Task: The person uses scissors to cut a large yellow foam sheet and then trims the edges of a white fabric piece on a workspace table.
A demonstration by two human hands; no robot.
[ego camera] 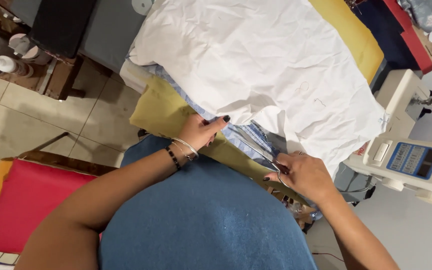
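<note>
White fabric, crumpled and creased, covers most of the table in front of me, its near edge hanging toward my body. Under it lie other layers: a mustard-yellow cloth that sticks out at the near left corner and runs along the table edge, a yellow strip along the far right side, and a light blue patterned cloth that peeks out between the white sheet and the mustard one. To my right stands a white sewing machine with a blue panel on its front, well apart from my hands. On the tiled floor to my left sits a red cushioned seat with a wooden frame. My blue top fills the bottom of the view. My left hand, with bracelets at the wrist and dark painted nails, rests on the mustard cloth just at the edge of the white fabric, thumb stretched out and the other fingers curled under, pressing down on the layers. My right hand is wrapped around the handles of a pair of metal scissors, fingers closed through the loops; the blades point toward my left hand and lie at the white fabric's near edge, over the blue patterned cloth. I cannot tell whether the blades are parted.
</note>
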